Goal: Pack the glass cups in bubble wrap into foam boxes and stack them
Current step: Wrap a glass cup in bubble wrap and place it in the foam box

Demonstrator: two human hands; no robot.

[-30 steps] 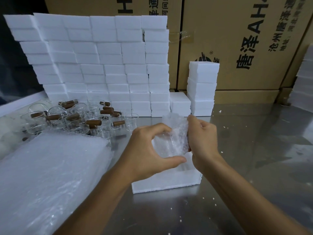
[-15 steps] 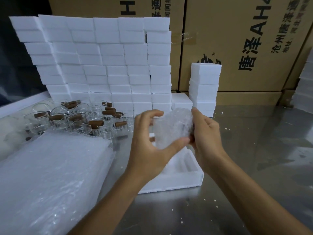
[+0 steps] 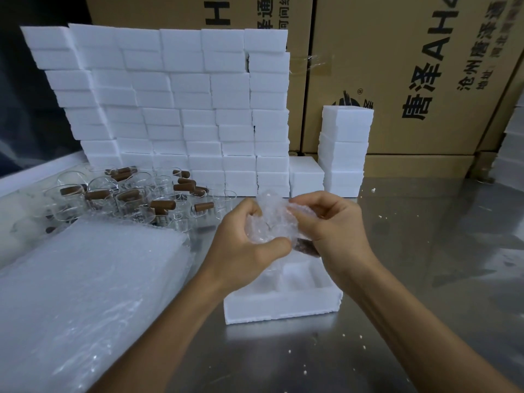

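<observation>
The wrapped glass cup, bundled in bubble wrap with a brown handle showing at its lower right, sits raised above the open foam box near the middle of the head view. The left hand grips it from the 8 o'clock side, thumb curled under the bundle, and the right hand grips it from the 3 o'clock side, its fingers bent over the top of the wrap. The box rests on the steel worktop directly under the hands, its near edge ragged and its inner compartments partly hidden by the wrists. At 9 o'clock a stack of bubble wrap sheets lies just beside the box's left edge. Behind it, toward 10 o'clock, stand the unwrapped glass cups with brown handles. At 12 o'clock the wall of stacked foam boxes rises close behind the hands, with a shorter foam stack at 1 o'clock and cardboard cartons behind both. The widest open stretch of worktop lies from 2 to 5 o'clock, dotted with small white foam crumbs.
</observation>
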